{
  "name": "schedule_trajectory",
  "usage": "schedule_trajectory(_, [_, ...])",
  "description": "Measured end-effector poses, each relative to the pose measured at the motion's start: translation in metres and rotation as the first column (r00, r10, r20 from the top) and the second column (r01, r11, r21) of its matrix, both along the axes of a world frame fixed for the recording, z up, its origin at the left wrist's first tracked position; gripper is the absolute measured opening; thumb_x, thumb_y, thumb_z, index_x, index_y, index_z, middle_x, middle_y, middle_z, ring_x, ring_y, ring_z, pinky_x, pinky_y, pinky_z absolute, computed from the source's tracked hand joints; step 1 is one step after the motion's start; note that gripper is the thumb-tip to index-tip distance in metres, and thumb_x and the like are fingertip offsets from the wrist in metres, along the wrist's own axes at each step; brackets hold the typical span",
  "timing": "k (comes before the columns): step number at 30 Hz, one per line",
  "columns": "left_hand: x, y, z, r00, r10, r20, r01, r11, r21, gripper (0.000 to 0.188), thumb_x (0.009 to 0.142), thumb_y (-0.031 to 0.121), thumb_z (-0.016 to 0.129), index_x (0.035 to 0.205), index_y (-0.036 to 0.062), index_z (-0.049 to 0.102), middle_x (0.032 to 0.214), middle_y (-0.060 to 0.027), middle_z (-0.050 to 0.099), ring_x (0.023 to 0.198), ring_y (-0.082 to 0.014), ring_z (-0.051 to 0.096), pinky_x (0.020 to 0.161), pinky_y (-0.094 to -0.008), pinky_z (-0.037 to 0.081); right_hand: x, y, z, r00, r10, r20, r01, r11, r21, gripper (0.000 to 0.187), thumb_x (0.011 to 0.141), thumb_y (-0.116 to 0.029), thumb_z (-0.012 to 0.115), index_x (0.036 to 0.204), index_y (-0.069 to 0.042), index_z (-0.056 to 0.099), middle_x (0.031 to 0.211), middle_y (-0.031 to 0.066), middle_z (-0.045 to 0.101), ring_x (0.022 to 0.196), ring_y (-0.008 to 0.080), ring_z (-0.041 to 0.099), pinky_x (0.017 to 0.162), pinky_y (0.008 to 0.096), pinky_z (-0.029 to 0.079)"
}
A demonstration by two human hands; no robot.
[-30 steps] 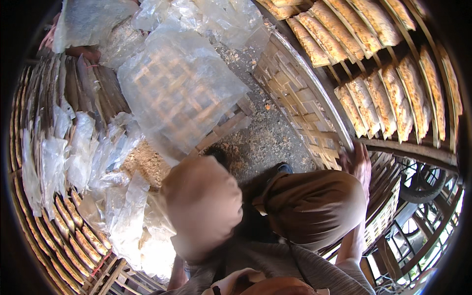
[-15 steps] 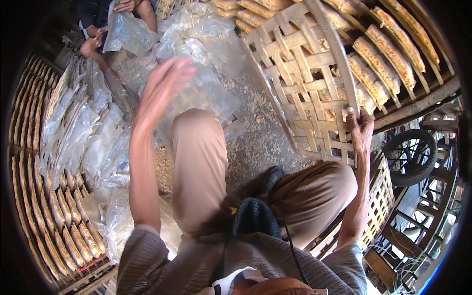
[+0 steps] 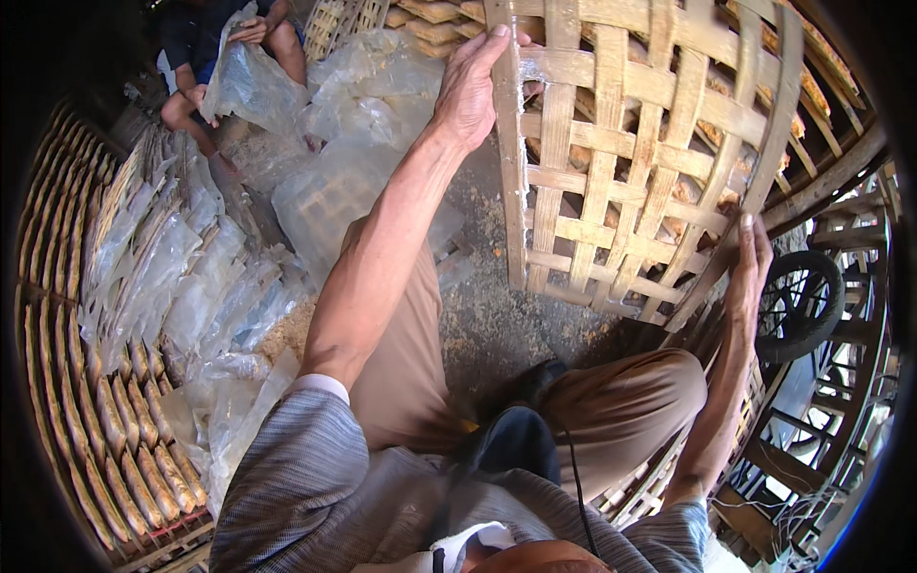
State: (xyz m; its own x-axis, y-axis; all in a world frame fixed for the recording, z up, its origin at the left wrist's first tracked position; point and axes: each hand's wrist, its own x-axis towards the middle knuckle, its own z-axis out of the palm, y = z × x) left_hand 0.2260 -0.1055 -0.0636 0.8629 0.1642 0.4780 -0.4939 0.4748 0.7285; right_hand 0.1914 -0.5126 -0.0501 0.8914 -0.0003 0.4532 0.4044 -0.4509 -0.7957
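Note:
A woven bamboo tray (image 3: 607,81) with a wooden frame is held up tilted at the upper right, between my two hands. My left hand (image 3: 470,91) grips its left rail near the top, thumb on the near face and fingertips wrapped behind. Lower down on the opposite rail, my right hand (image 3: 748,256) is closed round the frame. Through the gaps in the weave, pale brown crumbly slabs show behind it. Below the tray, between my knees and the rack, lies the crumb-strewn floor (image 3: 478,334).
Slabs in a slatted rack (image 3: 820,91) stand behind the tray. On the left are layered plastic sheets (image 3: 181,258) and a rack of slabs (image 3: 129,477). Another person (image 3: 253,29) holds a plastic sheet (image 3: 250,81) at the upper left. A black wheel (image 3: 829,320) stands at right.
My left hand has swung right from over the plastic sheets and taken hold of the tray's left rail. The tray has shifted right and turned more face-on, my right hand still holding it.

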Motion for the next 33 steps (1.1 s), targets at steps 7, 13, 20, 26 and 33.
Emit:
schedule_trajectory(7, [-0.022,-0.019,0.003,0.997,-0.072,0.013,0.07,0.991,0.112,0.034,0.11,0.037,0.054,0.116,0.0072,0.068,0.112,-0.0029,0.067,0.102,-0.0121,0.066,0.079,-0.036,0.064,0.015,-0.001,0.066,0.997,0.004,-0.074,0.014,0.967,0.254,0.061,0.102,-0.049,0.065,0.14,-0.001,0.062,0.117,0.0042,0.072,0.088,0.0112,0.065,0.077,0.0289,0.054])
schedule_trajectory(13, [-0.042,-0.016,0.008,0.996,-0.052,-0.068,0.071,0.94,0.334,0.027,0.096,0.014,0.076,0.117,-0.0013,0.07,0.108,-0.0116,0.072,0.094,-0.015,0.071,0.08,-0.0332,0.064,0.028,0.017,0.043,0.99,-0.117,0.074,0.063,0.859,0.509,0.033,0.103,-0.033,0.068,0.119,-0.005,0.074,0.092,-0.0011,0.072,0.069,0.0053,0.064,0.057,0.0223,0.054])
schedule_trajectory(20, [-0.048,-0.016,0.004,0.978,-0.041,-0.206,0.145,0.841,0.522,0.024,0.092,0.016,0.08,0.11,0.0007,0.074,0.099,-0.0116,0.076,0.088,-0.0166,0.074,0.081,-0.0329,0.061,0.025,-0.007,0.029,0.988,-0.13,0.078,0.067,0.837,0.543,0.029,0.102,-0.025,0.069,0.121,-0.005,0.074,0.103,0.0013,0.074,0.079,0.008,0.067,0.057,0.0246,0.053])
schedule_trajectory(26, [-0.042,-0.025,-0.005,0.978,-0.163,-0.128,0.203,0.874,0.441,0.034,0.096,0.006,0.068,0.128,-0.0027,0.065,0.121,-0.017,0.072,0.105,-0.0233,0.072,0.095,-0.0387,0.06,0.028,-0.039,0.022,0.983,-0.175,0.063,0.107,0.812,0.574,0.038,0.106,-0.025,0.062,0.135,-0.001,0.066,0.127,0.0034,0.068,0.1,0.0101,0.066,0.07,0.026,0.055])
schedule_trajectory(33, [-0.033,-0.034,-0.005,0.984,-0.141,-0.105,0.175,0.817,0.55,0.034,0.093,0.005,0.069,0.125,-0.0028,0.061,0.109,-0.012,0.071,0.104,-0.0218,0.071,0.093,-0.0389,0.059,0.028,-0.046,0.011,0.978,-0.19,0.082,0.124,0.855,0.503,0.042,0.107,-0.024,0.057,0.142,-0.001,0.062,0.139,0.0076,0.065,0.109,0.0117,0.067,0.075,0.0252,0.056])
